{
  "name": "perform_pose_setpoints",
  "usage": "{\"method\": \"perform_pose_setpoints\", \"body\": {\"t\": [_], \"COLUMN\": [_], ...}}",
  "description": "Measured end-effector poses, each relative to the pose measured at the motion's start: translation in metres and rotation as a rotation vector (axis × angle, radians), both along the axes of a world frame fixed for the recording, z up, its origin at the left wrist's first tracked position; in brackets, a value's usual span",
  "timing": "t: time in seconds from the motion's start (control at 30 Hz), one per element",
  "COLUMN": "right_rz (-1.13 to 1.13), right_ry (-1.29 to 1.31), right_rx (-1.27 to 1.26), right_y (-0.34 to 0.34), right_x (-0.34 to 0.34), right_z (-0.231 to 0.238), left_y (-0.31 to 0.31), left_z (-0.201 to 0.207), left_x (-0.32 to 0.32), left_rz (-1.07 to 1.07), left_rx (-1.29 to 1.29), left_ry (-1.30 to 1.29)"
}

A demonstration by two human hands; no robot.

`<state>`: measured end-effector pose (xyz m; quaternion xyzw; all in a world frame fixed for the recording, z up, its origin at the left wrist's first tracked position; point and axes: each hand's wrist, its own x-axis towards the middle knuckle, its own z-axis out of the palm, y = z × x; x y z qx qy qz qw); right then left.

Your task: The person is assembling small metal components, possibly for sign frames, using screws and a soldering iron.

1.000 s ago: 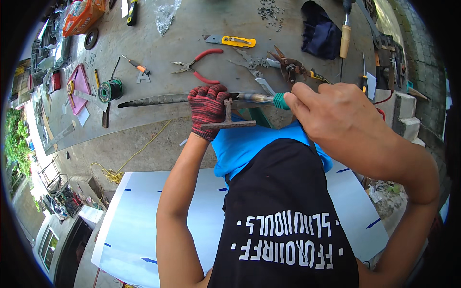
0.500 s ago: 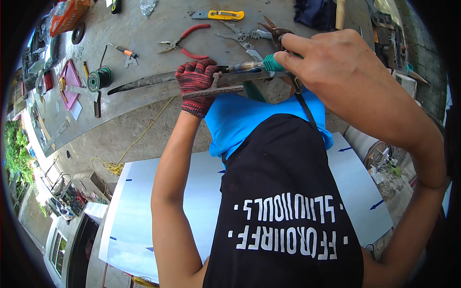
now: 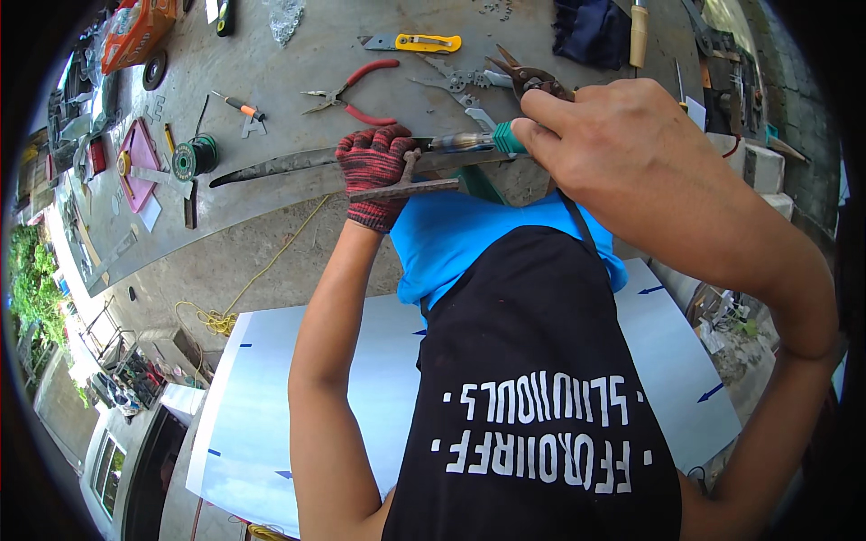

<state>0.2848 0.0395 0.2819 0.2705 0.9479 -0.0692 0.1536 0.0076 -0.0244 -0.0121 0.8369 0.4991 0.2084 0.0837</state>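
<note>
My left hand [image 3: 372, 171], in a red and black knit glove, is closed at the table's near edge. Its fingers curl over something I cannot make out. A rusty T-shaped metal piece [image 3: 406, 190] lies across the glove's wrist side. My bare right hand [image 3: 595, 126] grips a soldering iron by its green handle [image 3: 507, 138]. The iron's metal barrel [image 3: 460, 142] points left, toward the gloved fingers; its tip is hard to make out there. A long dark curved strip [image 3: 271, 166] runs left from the glove along the table edge.
On the grey metal table [image 3: 280, 108] lie red-handled pliers [image 3: 352, 93], a yellow utility knife [image 3: 424, 42], a wire stripper [image 3: 465, 77] and tin snips [image 3: 528, 77] by my right hand. Left are a solder spool [image 3: 194, 157] and an orange-handled tool [image 3: 242, 106]. A pale sheet [image 3: 262, 406] lies below.
The view has shifted slightly, so the table things sit a little lower and to the right. My right hand sits slightly lower, still holding the soldering iron; the gloved hand keeps its closed pose.
</note>
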Motion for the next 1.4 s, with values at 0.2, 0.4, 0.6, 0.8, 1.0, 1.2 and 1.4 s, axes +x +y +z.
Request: {"method": "perform_pose_setpoints", "body": {"t": [0.2, 0.4, 0.6, 0.8, 1.0, 1.2, 1.4], "right_rz": [0.041, 0.034, -0.034, -0.115, -0.133, -0.143, -0.129], "right_ry": [0.002, -0.006, -0.083, -0.015, -0.036, -0.073, -0.064], "right_rx": [0.023, 0.030, -0.006, -0.055, -0.050, -0.050, -0.042], "right_y": [-0.004, -0.003, -0.006, -0.008, -0.014, -0.024, -0.024], "right_x": [-0.003, -0.005, -0.005, 0.000, 0.002, 0.002, 0.001], "right_z": [0.003, 0.003, 0.007, 0.009, 0.009, 0.008, 0.006], "left_y": [0.000, 0.001, 0.000, 0.001, 0.001, 0.002, 0.003], "left_z": [0.003, 0.009, 0.013, 0.014, 0.015, 0.015, 0.018], "left_x": [0.002, 0.004, 0.004, 0.005, 0.006, 0.008, 0.008], "left_rz": [0.015, 0.004, 0.017, 0.029, 0.049, 0.049, 0.045], "left_rx": [-0.006, 0.003, -0.008, 0.014, 0.003, 0.004, 0.027], "left_ry": [0.011, 0.017, 0.018, 0.007, 0.015, -0.027, -0.041]}}
